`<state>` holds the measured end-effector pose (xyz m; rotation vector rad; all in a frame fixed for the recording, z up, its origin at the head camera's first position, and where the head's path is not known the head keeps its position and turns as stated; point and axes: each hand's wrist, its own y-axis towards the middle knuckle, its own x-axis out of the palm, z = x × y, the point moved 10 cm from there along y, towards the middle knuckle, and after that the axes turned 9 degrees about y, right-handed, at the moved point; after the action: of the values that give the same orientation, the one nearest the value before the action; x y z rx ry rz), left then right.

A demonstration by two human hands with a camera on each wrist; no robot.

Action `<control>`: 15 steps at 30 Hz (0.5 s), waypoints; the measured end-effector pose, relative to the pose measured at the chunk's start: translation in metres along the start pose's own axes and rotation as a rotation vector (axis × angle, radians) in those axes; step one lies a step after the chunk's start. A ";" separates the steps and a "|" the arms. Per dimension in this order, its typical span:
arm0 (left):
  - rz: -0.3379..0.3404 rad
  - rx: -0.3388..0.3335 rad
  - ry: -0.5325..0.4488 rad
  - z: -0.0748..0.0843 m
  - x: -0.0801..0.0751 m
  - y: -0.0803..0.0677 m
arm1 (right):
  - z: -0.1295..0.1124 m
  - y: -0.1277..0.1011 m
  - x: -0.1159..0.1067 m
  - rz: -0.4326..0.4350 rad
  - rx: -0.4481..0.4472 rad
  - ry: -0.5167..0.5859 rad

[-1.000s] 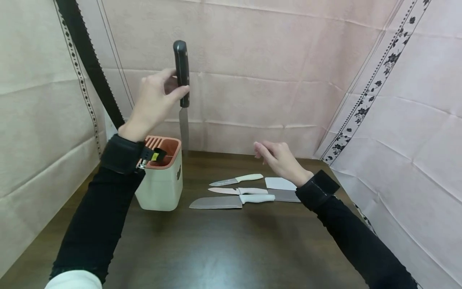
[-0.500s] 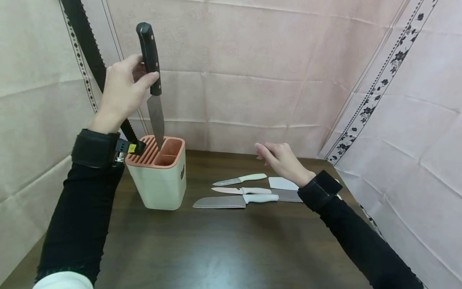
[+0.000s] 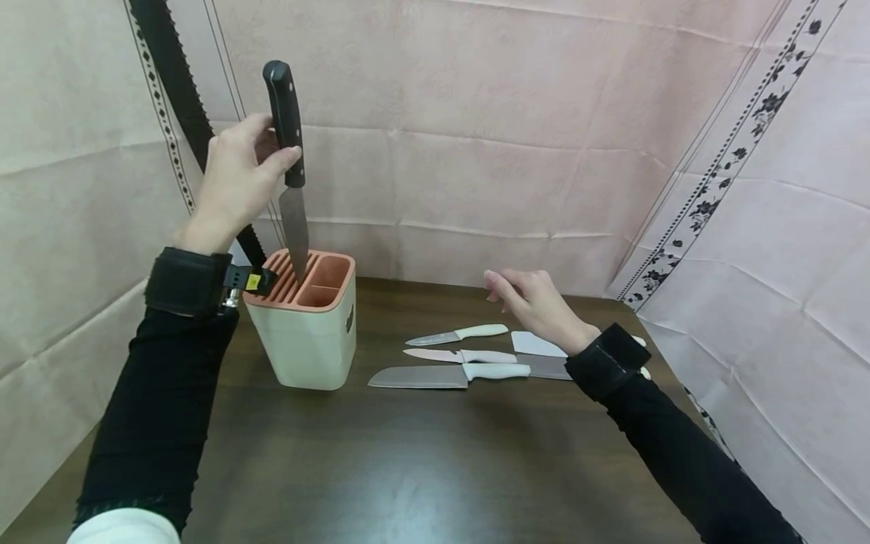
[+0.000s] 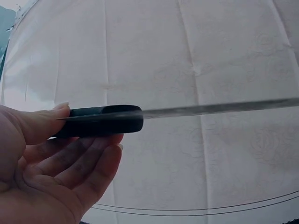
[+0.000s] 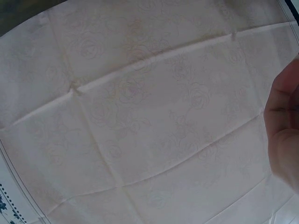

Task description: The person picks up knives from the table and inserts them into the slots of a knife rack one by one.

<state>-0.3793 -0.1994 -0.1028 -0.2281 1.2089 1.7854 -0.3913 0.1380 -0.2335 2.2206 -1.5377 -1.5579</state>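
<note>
Black-handled knife (image 3: 295, 180), pinched at grip in left hand (image 3: 236, 175). Nearly upright now, tip at slotted top of knife block (image 3: 307, 347); one second ago, beyond its right edge. Right hand (image 3: 537, 305) right of knife block, loosely curled, nothing held. Dark side mark (image 3: 350, 318) illegible.

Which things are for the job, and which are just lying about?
For the job:
black-handled knife, pinched by the left hand
knife block, at the knife's tip

Lying about, I think:
three pale-handled knives
grey blade, partly hidden
white piece, partly hidden
</note>
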 end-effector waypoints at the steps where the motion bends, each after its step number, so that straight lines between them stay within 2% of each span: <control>1: -0.003 0.001 0.000 -0.001 0.002 -0.001 | 0.000 0.000 0.000 -0.001 0.001 0.002; 9: -0.049 0.003 0.011 -0.014 0.018 -0.011 | 0.005 -0.005 0.002 -0.010 0.013 0.008; 15: -0.116 -0.012 0.001 -0.030 0.036 -0.020 | 0.008 -0.006 0.002 -0.012 0.012 0.013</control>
<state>-0.3930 -0.2008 -0.1517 -0.3006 1.1627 1.6930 -0.3927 0.1431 -0.2420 2.2456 -1.5367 -1.5383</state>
